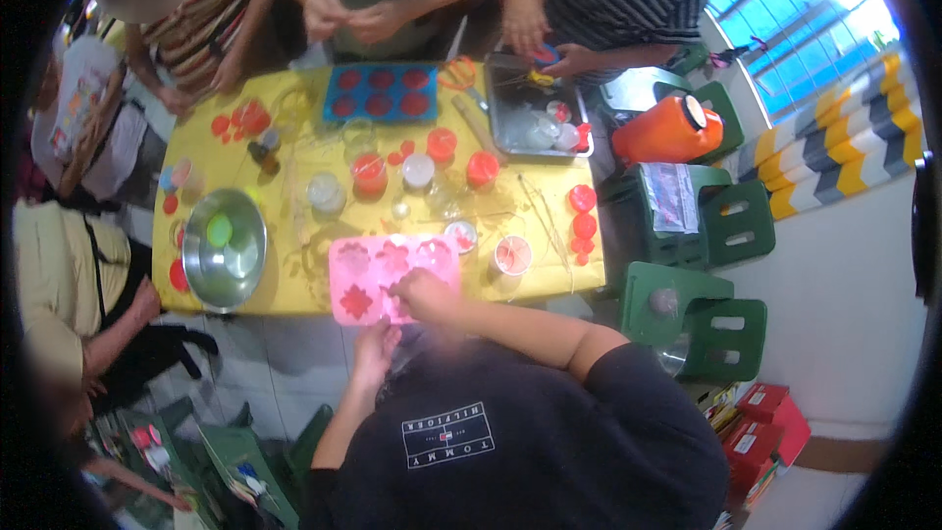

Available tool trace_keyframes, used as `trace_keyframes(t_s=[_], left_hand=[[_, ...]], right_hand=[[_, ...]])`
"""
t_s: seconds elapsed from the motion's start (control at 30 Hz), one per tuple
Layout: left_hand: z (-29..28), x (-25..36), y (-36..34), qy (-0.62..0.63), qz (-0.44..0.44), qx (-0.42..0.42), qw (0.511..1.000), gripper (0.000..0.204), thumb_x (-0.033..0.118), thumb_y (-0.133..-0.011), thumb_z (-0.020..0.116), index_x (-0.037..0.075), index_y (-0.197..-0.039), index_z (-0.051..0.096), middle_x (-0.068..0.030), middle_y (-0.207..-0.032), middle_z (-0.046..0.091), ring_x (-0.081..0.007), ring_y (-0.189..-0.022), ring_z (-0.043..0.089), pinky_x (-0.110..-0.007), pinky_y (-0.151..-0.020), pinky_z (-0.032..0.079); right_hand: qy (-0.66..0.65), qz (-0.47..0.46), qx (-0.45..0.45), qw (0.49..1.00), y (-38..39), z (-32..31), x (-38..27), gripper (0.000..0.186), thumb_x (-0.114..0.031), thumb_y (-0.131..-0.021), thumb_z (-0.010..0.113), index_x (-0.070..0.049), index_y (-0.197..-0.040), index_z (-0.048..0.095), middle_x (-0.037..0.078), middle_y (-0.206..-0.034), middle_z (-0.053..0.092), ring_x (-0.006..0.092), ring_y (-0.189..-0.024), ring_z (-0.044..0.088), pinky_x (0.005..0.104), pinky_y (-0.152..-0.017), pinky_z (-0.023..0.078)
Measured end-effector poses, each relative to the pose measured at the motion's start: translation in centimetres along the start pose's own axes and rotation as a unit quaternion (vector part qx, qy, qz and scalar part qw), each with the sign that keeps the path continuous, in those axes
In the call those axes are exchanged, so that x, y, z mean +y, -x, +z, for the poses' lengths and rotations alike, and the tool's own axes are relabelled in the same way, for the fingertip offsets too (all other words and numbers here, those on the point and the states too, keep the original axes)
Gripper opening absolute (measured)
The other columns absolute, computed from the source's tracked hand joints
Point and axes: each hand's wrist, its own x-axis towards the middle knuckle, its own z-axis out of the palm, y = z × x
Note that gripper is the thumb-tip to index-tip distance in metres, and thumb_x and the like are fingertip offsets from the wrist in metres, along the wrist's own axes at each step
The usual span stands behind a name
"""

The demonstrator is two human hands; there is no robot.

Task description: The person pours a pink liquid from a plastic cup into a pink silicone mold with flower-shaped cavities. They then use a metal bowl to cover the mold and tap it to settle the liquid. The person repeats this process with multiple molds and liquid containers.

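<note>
A pink silicone mould point(449, 275) with flower- and leaf-shaped cavities lies at the near edge of the table. One near cavity shows a red, leaf-like shape, and the far cavities look pinkish. My left hand point(373, 351) grips the mould's near edge from below, fingers pointing up. Over the mould's near right part is my right hand point(424, 296), its fingers curled and the fingertips down at a middle cavity. Whether something small is between them is hidden. Beside the mould stand a small jar lid with red bits point(460, 237) and a cup with reddish contents point(511, 256).
A yellow-covered table point(549, 285) carries a steel bowl point(224, 280), a blue mould with red fillings point(381, 92), several red candles and glass jars, and a metal tray point(510, 137). Co-workers stand along the far side. Green chairs point(721, 334) and an orange container point(667, 131) are at right.
</note>
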Motion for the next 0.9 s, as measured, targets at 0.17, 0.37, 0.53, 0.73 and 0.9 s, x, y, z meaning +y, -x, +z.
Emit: trace_keyframes(t_s=[0.17,0.37,0.53,0.73,0.9], left_hand=[[1.0,-0.1,1.3,0.023,0.041,0.031,0.998,0.019,0.008,-0.084,0.058,-0.001,-0.099,0.052,-0.0077,-0.093,0.054,-0.0151,-0.084,0.054,-0.026,-0.075,0.048],[1.1,-0.5,0.7,-0.004,0.073,0.041,0.996,0.018,0.008,-0.085,0.055,0.003,-0.102,0.052,-0.0043,-0.092,0.057,-0.0125,-0.083,0.055,-0.026,-0.075,0.047],[1.6,0.0,0.7,0.004,0.082,0.013,0.997,0.021,0.008,-0.086,0.054,0.003,-0.106,0.050,-0.0042,-0.094,0.056,-0.0131,-0.083,0.055,-0.025,-0.075,0.047],[1.2,0.3,0.7,0.004,0.081,0.002,0.997,0.022,0.007,-0.086,0.054,0.002,-0.107,0.049,-0.0055,-0.096,0.057,-0.0141,-0.087,0.055,-0.026,-0.078,0.046],[0.0,-0.3,0.4,0.013,0.082,-0.002,0.997,0.022,0.008,-0.085,0.055,0.001,-0.105,0.050,-0.0074,-0.099,0.057,-0.0160,-0.091,0.056,-0.028,-0.082,0.046]], right_hand=[[-0.037,-0.044,-0.019,0.998,0.3,2.6,2.4,0.022,-0.005,-0.067,0.057,-0.002,-0.088,0.065,0.018,-0.087,0.061,0.0325,-0.086,0.058,0.0395,-0.077,0.047],[-0.020,0.010,-0.075,0.997,0.1,3.5,1.9,0.028,-0.003,-0.069,0.056,0.000,-0.096,0.061,0.018,-0.096,0.058,0.0337,-0.093,0.055,0.0404,-0.081,0.047],[0.020,0.031,-0.082,0.996,-0.4,3.6,1.1,0.032,-0.003,-0.069,0.056,0.002,-0.100,0.057,0.018,-0.097,0.056,0.0332,-0.093,0.055,0.0400,-0.081,0.047],[0.035,0.035,-0.084,0.995,-0.8,4.0,1.1,0.030,-0.004,-0.070,0.056,0.002,-0.099,0.056,0.017,-0.097,0.056,0.0319,-0.092,0.055,0.0392,-0.079,0.047],[0.076,0.010,-0.175,0.982,-1.5,4.1,0.7,0.025,-0.004,-0.070,0.054,0.002,-0.094,0.056,0.017,-0.091,0.059,0.0318,-0.090,0.056,0.0389,-0.080,0.046]])
